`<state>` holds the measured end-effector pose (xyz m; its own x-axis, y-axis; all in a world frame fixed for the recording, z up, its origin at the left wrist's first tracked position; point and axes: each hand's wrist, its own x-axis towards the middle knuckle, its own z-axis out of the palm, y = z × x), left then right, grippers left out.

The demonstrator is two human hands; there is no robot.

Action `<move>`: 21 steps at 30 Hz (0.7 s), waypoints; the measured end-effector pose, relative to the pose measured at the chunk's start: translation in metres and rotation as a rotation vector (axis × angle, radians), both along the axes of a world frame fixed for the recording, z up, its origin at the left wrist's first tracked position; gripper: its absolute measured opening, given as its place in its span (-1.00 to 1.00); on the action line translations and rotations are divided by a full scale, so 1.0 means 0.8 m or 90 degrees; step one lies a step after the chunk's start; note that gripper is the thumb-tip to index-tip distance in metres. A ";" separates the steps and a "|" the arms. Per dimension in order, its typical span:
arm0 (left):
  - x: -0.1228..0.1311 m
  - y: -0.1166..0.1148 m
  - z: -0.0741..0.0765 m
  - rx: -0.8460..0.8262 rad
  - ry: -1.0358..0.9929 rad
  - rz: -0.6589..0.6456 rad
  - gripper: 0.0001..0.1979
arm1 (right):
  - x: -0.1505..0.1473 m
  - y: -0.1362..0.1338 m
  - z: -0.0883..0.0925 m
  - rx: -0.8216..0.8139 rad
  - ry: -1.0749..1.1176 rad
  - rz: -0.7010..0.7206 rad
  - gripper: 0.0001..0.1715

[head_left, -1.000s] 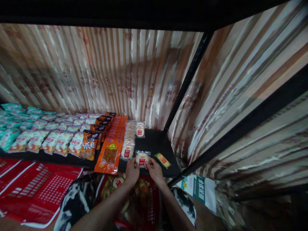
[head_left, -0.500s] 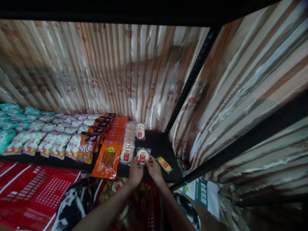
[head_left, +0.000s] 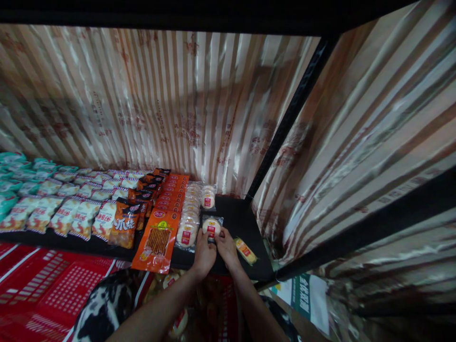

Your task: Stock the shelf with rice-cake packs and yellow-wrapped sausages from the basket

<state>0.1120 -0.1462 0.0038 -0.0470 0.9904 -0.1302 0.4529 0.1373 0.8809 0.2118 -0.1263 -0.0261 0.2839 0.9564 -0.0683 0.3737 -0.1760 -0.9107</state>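
Note:
Between my two hands is a round, pale packaged cake point(head_left: 211, 228) in a clear wrapper with a red label. My left hand point(head_left: 205, 254) grips its lower left edge, fingers closed. On its lower right edge, my right hand point(head_left: 225, 246) pinches the wrapper. Just left of it runs a row of the same round cakes point(head_left: 187, 232), overlapping towards the back. Another such cake point(head_left: 208, 197) stands behind, at the start of a second row. A yellow wrapped snack point(head_left: 245, 251) lies on the black shelf point(head_left: 231, 211), right of my right hand.
Orange snack-stick packets point(head_left: 158, 237), brown-orange bags point(head_left: 124, 223), white bags point(head_left: 76, 213) and teal bags point(head_left: 9, 202) line the shelf leftward. Below are red baskets point(head_left: 67, 285), one holding more packets. A black post point(head_left: 288, 118) rises at the shelf's back right corner.
Both hands still hold the round cake, which has moved slightly back towards the cake behind it. The left hand has turned a little inward, closer to the right. The view has shifted slightly.

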 end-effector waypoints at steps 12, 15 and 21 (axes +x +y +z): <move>0.010 0.018 -0.007 0.021 -0.024 -0.026 -0.47 | 0.000 0.034 -0.007 0.016 -0.021 -0.038 -0.71; 0.013 0.024 -0.005 0.028 -0.038 -0.027 -0.45 | -0.001 0.043 -0.009 0.033 -0.026 -0.039 -0.71; 0.019 0.039 -0.009 0.008 -0.064 -0.012 -0.51 | 0.001 0.058 -0.014 0.045 -0.046 -0.054 -0.67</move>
<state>0.1276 -0.1151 -0.0034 -0.0161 0.9925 -0.1213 0.3652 0.1188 0.9233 0.2126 -0.0798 -0.0376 0.3660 0.9304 0.0217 0.4255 -0.1465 -0.8930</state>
